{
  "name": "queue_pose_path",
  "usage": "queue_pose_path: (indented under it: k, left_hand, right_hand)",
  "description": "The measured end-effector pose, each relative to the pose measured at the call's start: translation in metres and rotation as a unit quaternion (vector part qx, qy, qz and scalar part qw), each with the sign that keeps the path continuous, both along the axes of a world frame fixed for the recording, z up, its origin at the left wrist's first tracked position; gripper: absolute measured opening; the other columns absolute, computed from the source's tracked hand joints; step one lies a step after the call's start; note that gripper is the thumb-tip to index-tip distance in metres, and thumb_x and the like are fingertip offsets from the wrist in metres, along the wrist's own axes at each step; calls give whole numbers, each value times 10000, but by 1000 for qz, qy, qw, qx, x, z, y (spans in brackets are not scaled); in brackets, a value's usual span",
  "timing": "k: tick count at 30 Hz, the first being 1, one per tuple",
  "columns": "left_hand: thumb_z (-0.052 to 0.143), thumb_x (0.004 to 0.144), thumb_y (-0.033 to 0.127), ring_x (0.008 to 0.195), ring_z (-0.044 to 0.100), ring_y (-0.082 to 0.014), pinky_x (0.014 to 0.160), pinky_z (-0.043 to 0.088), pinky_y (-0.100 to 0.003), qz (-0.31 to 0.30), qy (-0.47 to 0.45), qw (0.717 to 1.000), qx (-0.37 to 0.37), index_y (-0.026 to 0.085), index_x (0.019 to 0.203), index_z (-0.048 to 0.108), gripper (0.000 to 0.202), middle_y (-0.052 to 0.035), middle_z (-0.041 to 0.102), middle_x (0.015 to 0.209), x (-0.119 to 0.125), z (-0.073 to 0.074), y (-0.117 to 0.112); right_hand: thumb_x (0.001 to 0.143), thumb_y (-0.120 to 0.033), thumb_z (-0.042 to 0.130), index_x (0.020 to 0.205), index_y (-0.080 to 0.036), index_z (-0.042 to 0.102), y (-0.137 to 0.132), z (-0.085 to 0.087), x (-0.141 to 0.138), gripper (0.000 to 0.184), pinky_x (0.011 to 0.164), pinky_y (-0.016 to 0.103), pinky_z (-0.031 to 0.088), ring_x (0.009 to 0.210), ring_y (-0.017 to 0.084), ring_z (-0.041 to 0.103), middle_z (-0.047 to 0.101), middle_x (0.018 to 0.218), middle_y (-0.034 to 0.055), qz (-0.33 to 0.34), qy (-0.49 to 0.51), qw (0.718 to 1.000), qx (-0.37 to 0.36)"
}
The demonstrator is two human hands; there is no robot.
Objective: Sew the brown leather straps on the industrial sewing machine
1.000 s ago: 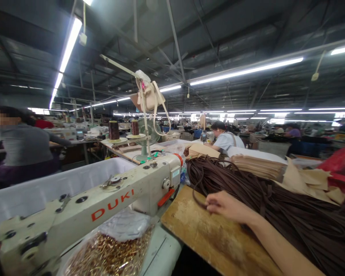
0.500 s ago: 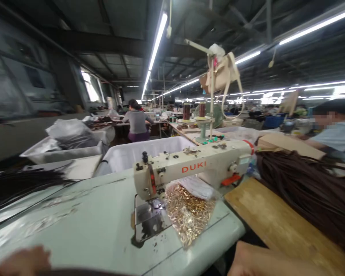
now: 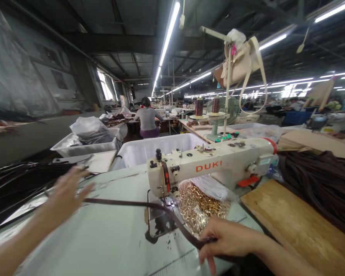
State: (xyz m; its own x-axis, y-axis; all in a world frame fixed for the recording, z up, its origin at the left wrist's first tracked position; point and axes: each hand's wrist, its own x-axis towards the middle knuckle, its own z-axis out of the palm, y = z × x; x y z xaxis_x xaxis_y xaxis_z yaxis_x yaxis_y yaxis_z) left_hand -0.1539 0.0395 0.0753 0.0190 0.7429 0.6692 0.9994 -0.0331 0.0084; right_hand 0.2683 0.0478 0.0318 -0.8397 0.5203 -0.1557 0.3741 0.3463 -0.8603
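Across the sewing machine bed runs a dark brown strap [image 3: 123,202]. My right hand [image 3: 225,237] grips it in front of the machine, with the fingers closed round it. Over the left of the table, my left hand [image 3: 64,195] is smeared by motion, its thumb and fingers apart. The strap's far end comes close to the left thumb; whether they touch I cannot tell. The strap passes in front of the needle area of the white DUKI sewing machine [image 3: 207,165]. Close behind my right hand lies a clear bag of gold-coloured metal hardware [image 3: 204,203].
A bundle of dark straps [image 3: 319,180] lies at the right beyond a wooden board [image 3: 299,211]. More dark cords [image 3: 25,184] lie at the left. Behind the machine stand a white bin [image 3: 161,147] and thread spools [image 3: 199,107]. A person [image 3: 148,119] sits farther back.
My right hand has come up from the bottom edge with the strap. My left hand has moved up and forward across the table. The view has turned slightly left.
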Motion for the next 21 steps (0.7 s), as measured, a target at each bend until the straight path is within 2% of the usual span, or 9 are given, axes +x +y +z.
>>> queue_pose_path:
  k: [3,4,6,9,12,14,18,19,21]
  left_hand:
    - [410,959,445,1292,410,-251,1019,408,-411,-193,1,964,-185,264,1354,399,434,-26,388,1452,61,-40,-10]
    - [417,960,401,1312,381,-251,1037,392,-407,-257,-10,943,-211,278,1355,398,414,-32,403,1442,82,-51,-18]
    - [410,967,335,1185,511,-196,1018,413,-334,-335,-57,900,-274,294,1142,564,237,-4,600,1210,108,-64,-33]
    - [390,974,329,905,600,-152,828,476,-214,-328,-126,883,-310,249,890,597,238,7,640,898,96,-67,-40]
    - [436,949,361,803,593,-148,734,473,-190,-295,-113,895,-315,237,840,586,223,13,617,823,56,-67,-35]
    - [447,931,373,780,604,-165,735,484,-215,-278,-75,911,-296,239,810,597,235,7,626,795,46,-67,-34]
    - [452,908,348,799,640,-214,748,511,-292,-221,-32,929,-294,248,856,634,214,-25,670,843,92,-68,-46]
    - [462,905,341,845,644,-206,781,507,-280,-236,-50,921,-305,252,967,619,191,-32,675,913,109,-69,-49]
    - [386,910,222,721,654,-153,682,503,-200,-275,-71,890,-356,255,957,599,221,-1,674,826,138,-75,-54]
  right_hand:
    - [828,-447,634,786,-143,745,6,4,-38,327,422,182,233,448,58,344,622,585,-43,18,16,1000,-5]
    - [816,-450,646,768,-144,741,9,6,-48,324,422,185,229,449,58,331,605,569,-50,25,20,999,-6]
    - [802,-447,659,751,-147,733,16,7,-63,314,429,189,233,463,60,318,608,588,-54,46,16,999,-15]
    - [833,-406,631,846,-159,733,28,5,-63,268,491,169,280,549,70,388,648,674,-42,98,4,994,-58]
    - [870,-352,589,948,-169,722,37,0,-48,239,616,151,331,684,85,473,657,690,-28,120,25,988,-96]
    - [869,-340,590,931,-166,724,39,-4,-41,228,618,151,335,671,85,472,657,681,-24,110,37,989,-97]
    - [867,-355,585,866,-156,726,25,-14,-49,244,496,154,306,534,74,435,650,635,-21,41,41,998,-31]
    - [867,-364,582,853,-156,725,20,-17,-53,252,474,155,306,497,69,437,650,633,-22,17,39,999,-13]
    - [859,-395,586,815,-158,719,10,-22,-58,275,446,157,324,428,60,442,651,638,-23,-22,31,999,11]
